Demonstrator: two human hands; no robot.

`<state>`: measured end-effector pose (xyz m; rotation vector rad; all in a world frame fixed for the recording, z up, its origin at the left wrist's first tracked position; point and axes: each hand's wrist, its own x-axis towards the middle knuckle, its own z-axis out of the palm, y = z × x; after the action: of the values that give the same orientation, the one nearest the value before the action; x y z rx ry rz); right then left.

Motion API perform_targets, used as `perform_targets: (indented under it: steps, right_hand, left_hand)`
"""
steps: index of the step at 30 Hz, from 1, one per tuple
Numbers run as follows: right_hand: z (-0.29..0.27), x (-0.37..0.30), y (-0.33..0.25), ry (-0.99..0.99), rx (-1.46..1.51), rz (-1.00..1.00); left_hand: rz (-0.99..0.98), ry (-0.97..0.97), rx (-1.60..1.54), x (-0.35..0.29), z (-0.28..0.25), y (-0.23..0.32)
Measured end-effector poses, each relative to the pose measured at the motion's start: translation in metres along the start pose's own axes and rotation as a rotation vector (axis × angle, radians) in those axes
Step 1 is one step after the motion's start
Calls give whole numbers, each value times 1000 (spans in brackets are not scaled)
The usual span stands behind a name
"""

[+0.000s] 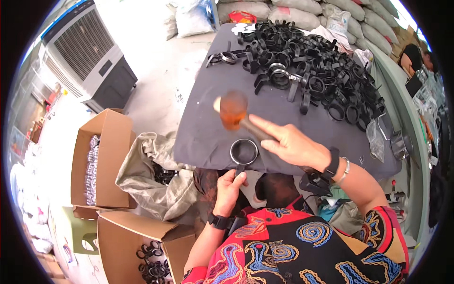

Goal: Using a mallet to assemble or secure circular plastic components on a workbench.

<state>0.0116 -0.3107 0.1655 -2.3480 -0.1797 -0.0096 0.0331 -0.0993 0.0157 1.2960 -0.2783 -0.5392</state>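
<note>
My left hand point(230, 193) pinches the black ring's point(243, 164) tab at the 6 o'clock edge of the table point(201, 125). My right hand point(297, 144) grips a blurred mallet point(233, 111), head at the ring's 11 o'clock. Judgement: steady ring, square face, fingers clear.

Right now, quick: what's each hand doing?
Left hand: closed, holding the black ring by its tab.
Right hand: closed around the handle of an orange-headed mallet, index finger extended along it.
</note>
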Motion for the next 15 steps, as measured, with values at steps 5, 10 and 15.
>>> perform_targets:
  steps: [5,10,15]
  right_hand:
    - [12,-18,12,300,-7,-215]
    - [14,-33,38,166,107,3]
    - [11,-71,37,370,-7,-129]
  left_hand:
    - [5,-23,-3,-2,3,0]
    - [-33,12,-2,1,1,-5]
    - [25,-40,0,2,12,1]
